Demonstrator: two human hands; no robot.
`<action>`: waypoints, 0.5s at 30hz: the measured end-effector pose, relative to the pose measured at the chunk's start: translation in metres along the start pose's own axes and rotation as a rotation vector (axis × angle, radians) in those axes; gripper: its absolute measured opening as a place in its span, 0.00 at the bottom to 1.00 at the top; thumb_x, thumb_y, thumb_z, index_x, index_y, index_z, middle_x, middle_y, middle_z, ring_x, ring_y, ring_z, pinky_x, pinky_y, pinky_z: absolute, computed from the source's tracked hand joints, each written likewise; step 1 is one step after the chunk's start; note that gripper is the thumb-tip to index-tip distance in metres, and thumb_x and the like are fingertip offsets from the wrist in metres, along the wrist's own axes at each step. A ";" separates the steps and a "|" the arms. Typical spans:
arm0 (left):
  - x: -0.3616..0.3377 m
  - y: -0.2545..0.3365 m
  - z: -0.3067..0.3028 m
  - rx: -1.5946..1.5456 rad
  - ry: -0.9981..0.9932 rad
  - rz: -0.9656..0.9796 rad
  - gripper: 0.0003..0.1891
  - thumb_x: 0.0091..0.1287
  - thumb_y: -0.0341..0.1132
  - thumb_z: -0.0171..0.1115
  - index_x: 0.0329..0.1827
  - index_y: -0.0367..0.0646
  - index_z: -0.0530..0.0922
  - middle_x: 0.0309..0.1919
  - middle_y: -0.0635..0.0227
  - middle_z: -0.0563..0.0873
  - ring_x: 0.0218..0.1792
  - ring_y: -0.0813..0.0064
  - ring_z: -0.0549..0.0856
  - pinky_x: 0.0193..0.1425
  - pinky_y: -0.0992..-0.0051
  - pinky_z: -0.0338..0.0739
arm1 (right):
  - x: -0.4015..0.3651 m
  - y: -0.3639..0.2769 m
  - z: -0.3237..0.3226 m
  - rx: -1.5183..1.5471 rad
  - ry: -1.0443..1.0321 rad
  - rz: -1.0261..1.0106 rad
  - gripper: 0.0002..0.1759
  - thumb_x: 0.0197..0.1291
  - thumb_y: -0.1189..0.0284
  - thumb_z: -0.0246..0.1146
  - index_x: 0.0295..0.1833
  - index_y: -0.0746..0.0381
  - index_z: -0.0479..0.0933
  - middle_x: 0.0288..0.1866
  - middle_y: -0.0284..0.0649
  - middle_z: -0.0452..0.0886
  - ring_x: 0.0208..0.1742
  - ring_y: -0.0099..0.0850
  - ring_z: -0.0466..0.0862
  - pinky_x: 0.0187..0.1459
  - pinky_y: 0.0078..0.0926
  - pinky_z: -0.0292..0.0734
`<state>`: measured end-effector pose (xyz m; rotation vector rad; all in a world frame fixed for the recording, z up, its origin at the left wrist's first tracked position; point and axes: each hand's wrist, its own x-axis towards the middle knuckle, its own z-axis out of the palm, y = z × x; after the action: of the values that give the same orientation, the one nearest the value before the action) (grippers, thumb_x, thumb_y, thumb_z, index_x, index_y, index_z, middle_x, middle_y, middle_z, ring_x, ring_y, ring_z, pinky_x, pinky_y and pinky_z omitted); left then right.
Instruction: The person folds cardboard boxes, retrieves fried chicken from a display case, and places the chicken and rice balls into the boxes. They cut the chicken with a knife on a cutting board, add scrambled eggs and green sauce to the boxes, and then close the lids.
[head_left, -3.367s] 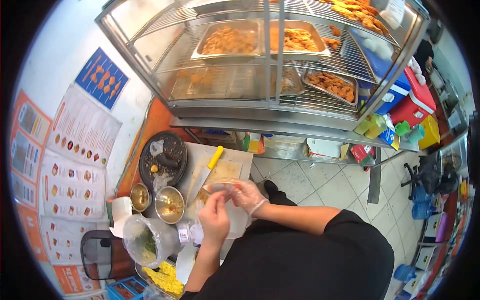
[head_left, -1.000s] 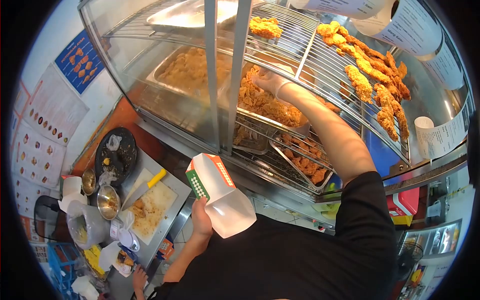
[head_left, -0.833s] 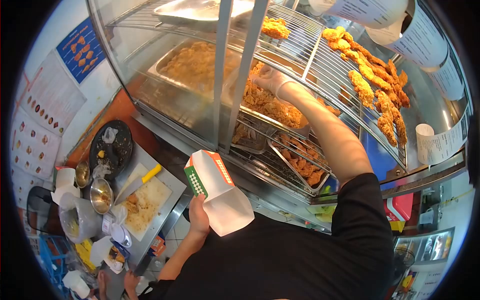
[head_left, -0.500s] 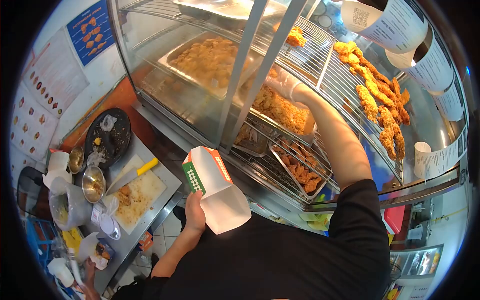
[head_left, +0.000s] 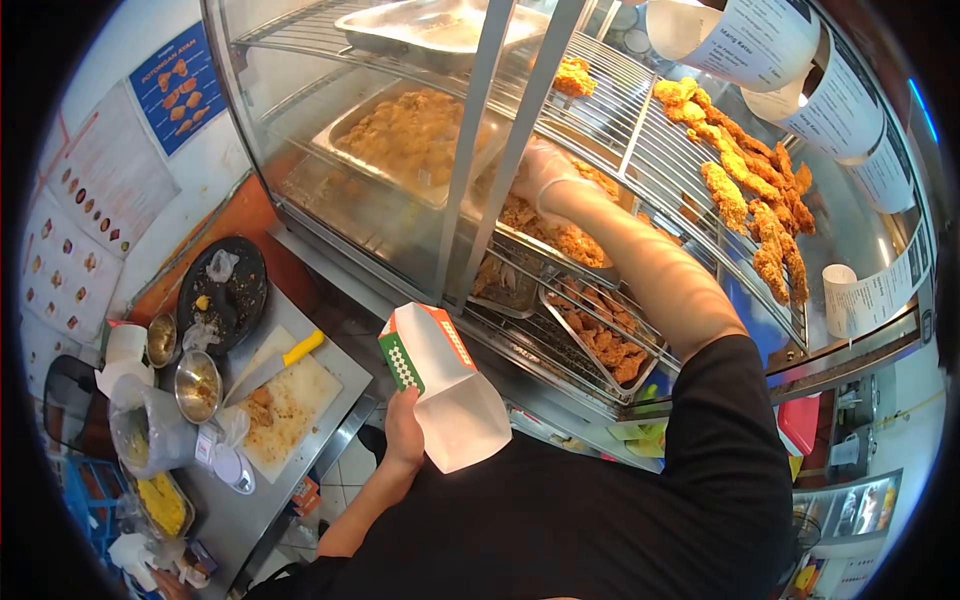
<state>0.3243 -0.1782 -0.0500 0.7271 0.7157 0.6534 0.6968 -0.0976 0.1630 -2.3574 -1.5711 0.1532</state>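
Observation:
My left hand point(head_left: 404, 428) grips an open paper box point(head_left: 462, 415), white inside with green and orange sides; nothing lies in it. Inside the glass cabinet, my right hand point(head_left: 545, 172), in a clear glove, reaches down over a metal tray of fried pieces point(head_left: 567, 238). Its fingers are partly hidden behind the metal door frame and the shelf, so what they hold cannot be made out. Above it runs a wire rack with fried chicken strips point(head_left: 735, 165). Below are a tray of darker fried pieces point(head_left: 603, 335) and another tray point(head_left: 507, 283).
Metal door frames point(head_left: 480, 150) stand close to my right hand. On the left table are a cutting board point(head_left: 310, 400), a yellow-handled knife point(head_left: 275, 367), a black mortar point(head_left: 222, 295) and metal bowls point(head_left: 198, 385). Another person's hand point(head_left: 172, 580) shows at bottom left.
My right hand has moved left and slightly down within the tray area. The view has shifted a little. At bottom left, the other person's hand and a box have moved lower, showing more of a yellow tray.

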 end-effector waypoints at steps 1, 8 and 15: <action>-0.001 0.004 0.002 0.003 -0.003 0.003 0.24 0.76 0.43 0.47 0.65 0.31 0.74 0.55 0.52 0.86 0.55 0.59 0.87 0.62 0.63 0.80 | -0.004 -0.004 -0.010 0.018 0.010 0.077 0.31 0.61 0.59 0.73 0.67 0.60 0.75 0.46 0.46 0.85 0.45 0.45 0.84 0.53 0.41 0.80; -0.010 0.008 -0.003 0.006 -0.075 -0.037 0.24 0.78 0.42 0.45 0.64 0.32 0.75 0.55 0.56 0.86 0.54 0.65 0.86 0.60 0.67 0.79 | -0.004 0.025 -0.026 -0.222 0.110 0.057 0.43 0.73 0.39 0.55 0.79 0.61 0.63 0.46 0.48 0.84 0.43 0.40 0.83 0.46 0.43 0.80; -0.015 0.008 -0.005 -0.012 -0.041 -0.062 0.22 0.79 0.40 0.46 0.63 0.33 0.77 0.55 0.60 0.86 0.54 0.71 0.84 0.61 0.72 0.76 | 0.001 0.058 -0.009 0.004 0.005 0.081 0.39 0.71 0.56 0.68 0.79 0.63 0.64 0.51 0.48 0.87 0.51 0.26 0.86 0.48 0.31 0.81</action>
<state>0.3090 -0.1826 -0.0412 0.7032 0.6939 0.5848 0.7508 -0.1191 0.1534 -2.4181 -1.4722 0.1676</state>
